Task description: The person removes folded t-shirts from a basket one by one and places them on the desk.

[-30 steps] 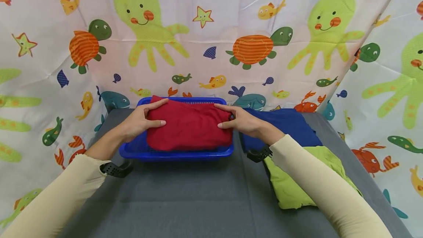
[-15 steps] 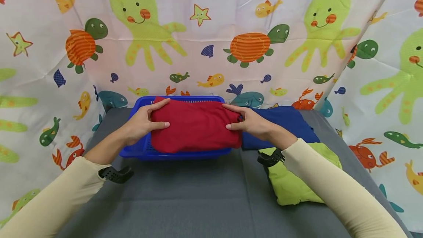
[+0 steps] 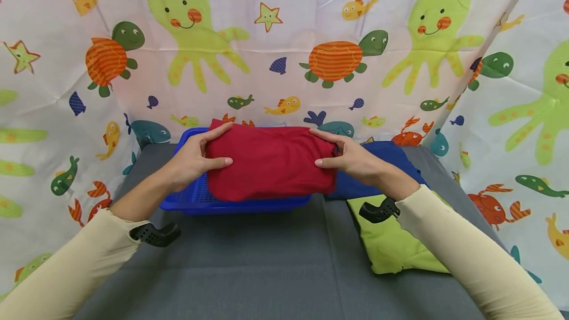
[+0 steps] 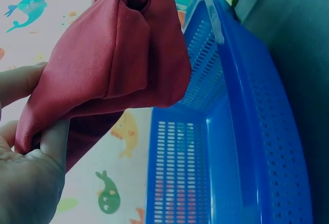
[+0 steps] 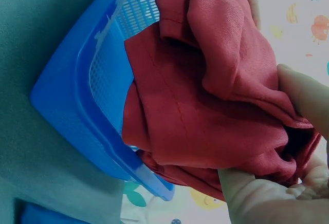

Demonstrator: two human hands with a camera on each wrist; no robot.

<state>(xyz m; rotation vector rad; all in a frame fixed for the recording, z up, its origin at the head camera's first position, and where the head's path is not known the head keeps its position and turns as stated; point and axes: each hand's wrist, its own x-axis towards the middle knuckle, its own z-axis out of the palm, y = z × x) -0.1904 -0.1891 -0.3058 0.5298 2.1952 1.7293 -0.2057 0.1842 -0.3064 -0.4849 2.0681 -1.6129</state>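
Observation:
A folded red cloth garment (image 3: 271, 164) hangs between both hands, above the blue plastic basket (image 3: 200, 206). My left hand (image 3: 191, 159) pinches its left end, thumb on the near face and fingers behind. At the other end my right hand (image 3: 351, 159) grips it in the same way. In the left wrist view, folded layers of the red garment (image 4: 113, 49) droop over the basket (image 4: 257, 111), whose slotted floor shows. From the right wrist, a stitched hem runs along the red garment (image 5: 205, 106), which covers part of the basket rim (image 5: 87, 90).
Right of the basket lies a folded dark blue cloth (image 3: 386, 154), partly behind the right hand. A folded lime green cloth (image 3: 395, 241) lies nearer, partly under the right forearm. Grey fabric covers the table (image 3: 249, 270). A sea-animal printed curtain (image 3: 284, 28) encloses the back and sides.
Both hands have lifted the red garment a little and carried it to the right. The basket has stayed in place, and more of its left interior shows.

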